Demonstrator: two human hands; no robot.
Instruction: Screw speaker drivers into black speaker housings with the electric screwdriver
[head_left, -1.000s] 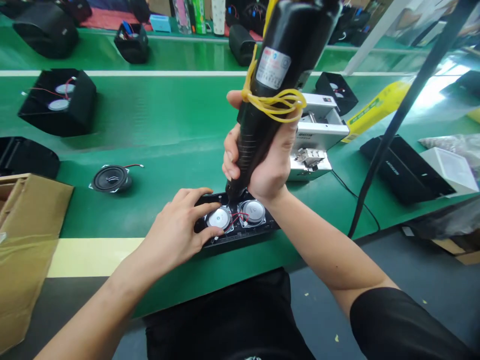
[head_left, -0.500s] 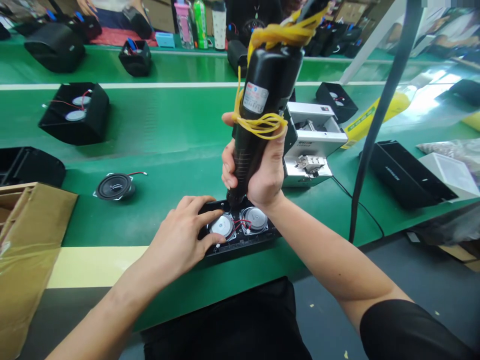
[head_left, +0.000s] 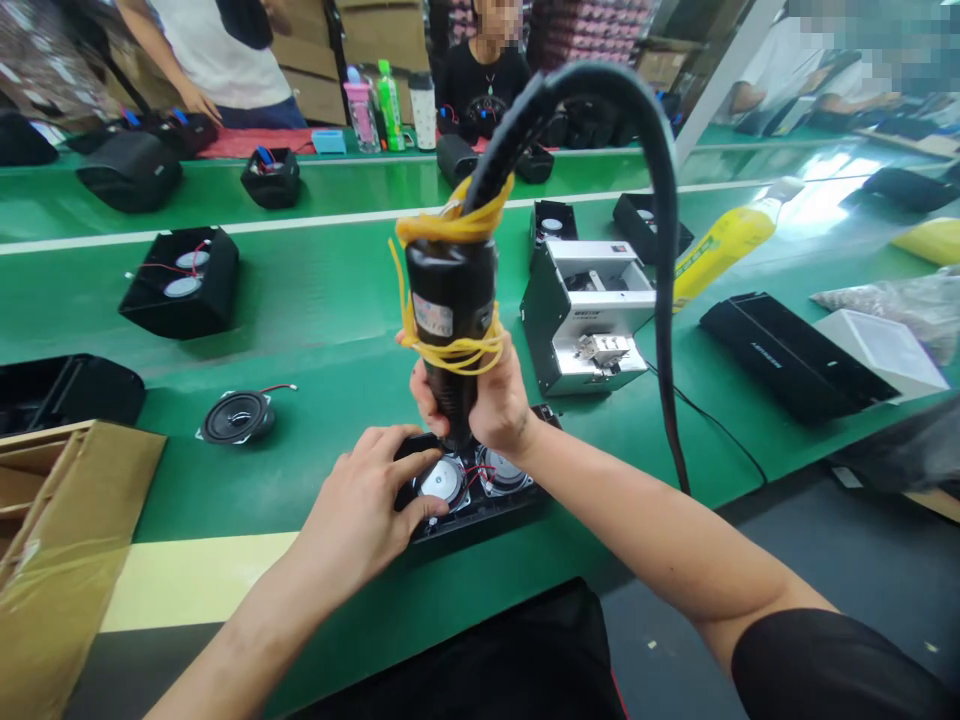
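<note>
My right hand (head_left: 499, 400) is wrapped round an upright black electric screwdriver (head_left: 451, 275), bound with yellow cord and trailing a thick black cable. Its tip points down into a black speaker housing (head_left: 480, 518) at the table's near edge; the tip itself is hidden. Two round silver-backed speaker drivers sit in the housing, a left one (head_left: 441, 484) and a right one (head_left: 501, 468), with thin red wires between them. My left hand (head_left: 367, 490) grips the housing's left end, thumb and index finger curved beside the left driver.
A loose speaker driver (head_left: 236, 416) lies left, beyond a cardboard box (head_left: 97, 510). A silver machine (head_left: 592, 320) stands right of the screwdriver. Further off are a housing with drivers (head_left: 184, 285), a black enclosure (head_left: 795, 355) and a yellow bottle (head_left: 727, 245). People sit or stand across the table.
The screwdriver has swung to a more upright pose, its top moving left and down, and my right hand has shifted left with it. My left hand keeps its place on the housing. The view has tilted up.
</note>
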